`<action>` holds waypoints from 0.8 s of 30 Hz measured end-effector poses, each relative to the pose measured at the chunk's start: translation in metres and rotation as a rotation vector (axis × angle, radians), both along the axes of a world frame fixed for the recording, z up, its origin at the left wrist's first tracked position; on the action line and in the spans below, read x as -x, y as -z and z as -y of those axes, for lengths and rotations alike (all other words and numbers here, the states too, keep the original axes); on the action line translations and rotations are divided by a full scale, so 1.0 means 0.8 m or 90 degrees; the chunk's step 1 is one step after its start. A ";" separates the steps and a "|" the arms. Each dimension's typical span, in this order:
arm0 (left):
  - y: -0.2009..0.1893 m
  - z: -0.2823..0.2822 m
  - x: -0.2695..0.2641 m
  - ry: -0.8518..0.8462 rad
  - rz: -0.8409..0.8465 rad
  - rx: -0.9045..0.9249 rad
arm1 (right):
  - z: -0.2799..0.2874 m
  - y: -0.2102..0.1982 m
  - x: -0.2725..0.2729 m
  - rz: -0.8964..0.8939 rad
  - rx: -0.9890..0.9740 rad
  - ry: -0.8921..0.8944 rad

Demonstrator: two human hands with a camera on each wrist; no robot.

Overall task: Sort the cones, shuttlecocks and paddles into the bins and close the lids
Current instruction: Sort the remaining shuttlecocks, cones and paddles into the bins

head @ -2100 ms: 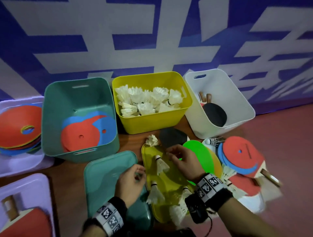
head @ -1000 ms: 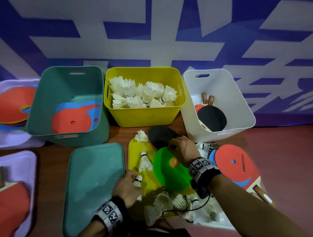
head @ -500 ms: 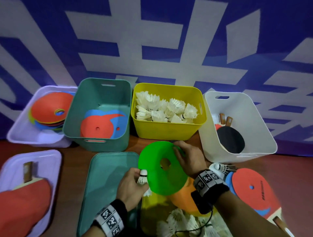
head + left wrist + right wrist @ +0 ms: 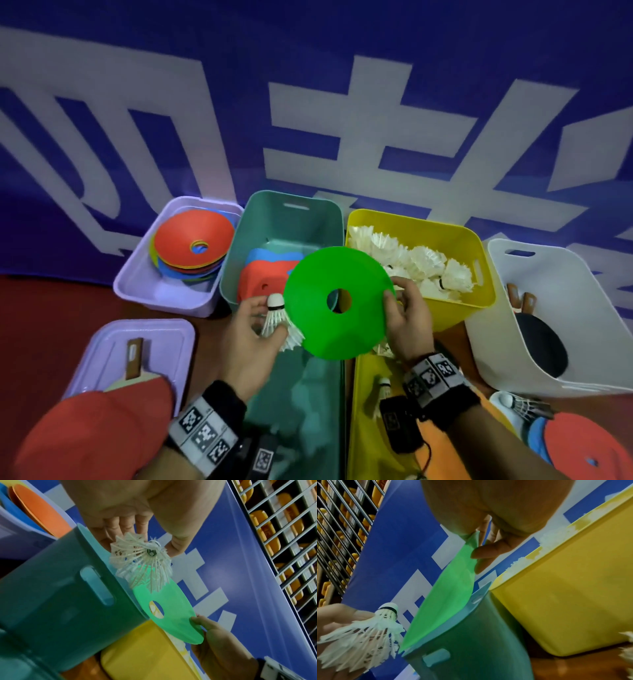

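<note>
My right hand (image 4: pixel 406 320) pinches the rim of a flat green cone (image 4: pixel 337 301), held in the air over the near edge of the teal bin (image 4: pixel 287 219). The cone (image 4: pixel 173 616) shows its centre hole in the left wrist view, and it (image 4: pixel 447 596) hangs over the teal bin's rim in the right wrist view. My left hand (image 4: pixel 253 329) holds white shuttlecocks (image 4: pixel 275 317) just left of the cone; the shuttlecocks (image 4: pixel 142 558) lie under its fingers. The yellow bin (image 4: pixel 421 236) holds several shuttlecocks. The white bin (image 4: pixel 548 329) holds paddles.
A lilac bin (image 4: pixel 137 284) at the left holds stacked cones. A lilac lid (image 4: pixel 109 349) carries a red paddle (image 4: pixel 102 425). The teal lid (image 4: pixel 301 394) and yellow lid (image 4: pixel 366 421) lie in front. More cones (image 4: pixel 582 448) and a shuttlecock (image 4: pixel 517 404) lie at lower right.
My right hand picked the green cone off the pile and lifted it up and back over the teal bin. My left hand picked up shuttlecocks and rose beside it.
</note>
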State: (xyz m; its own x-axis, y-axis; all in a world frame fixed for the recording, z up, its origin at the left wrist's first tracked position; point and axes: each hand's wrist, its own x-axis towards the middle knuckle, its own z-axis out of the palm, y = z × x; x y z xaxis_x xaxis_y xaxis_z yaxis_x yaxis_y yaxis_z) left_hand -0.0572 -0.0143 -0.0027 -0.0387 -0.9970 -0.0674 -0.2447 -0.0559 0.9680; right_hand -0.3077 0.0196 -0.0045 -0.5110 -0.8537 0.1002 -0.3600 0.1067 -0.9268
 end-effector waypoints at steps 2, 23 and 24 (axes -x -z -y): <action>-0.007 0.017 -0.018 -0.028 -0.022 0.018 | 0.018 -0.004 -0.018 0.051 0.005 0.001; 0.030 0.056 -0.140 -0.100 -0.025 -0.018 | 0.291 -0.009 -0.272 0.262 -0.134 -0.166; 0.028 0.059 -0.136 -0.095 -0.028 -0.017 | 0.281 -0.006 -0.262 0.199 -0.126 -0.195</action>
State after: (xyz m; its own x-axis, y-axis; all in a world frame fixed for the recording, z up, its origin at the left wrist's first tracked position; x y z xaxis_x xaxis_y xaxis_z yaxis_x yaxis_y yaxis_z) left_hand 0.0518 -0.0616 -0.0250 0.1057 -0.9897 -0.0961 -0.1895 -0.1150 0.9751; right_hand -0.0977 -0.2051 0.0001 -0.2125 -0.9569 -0.1977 -0.1091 0.2243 -0.9684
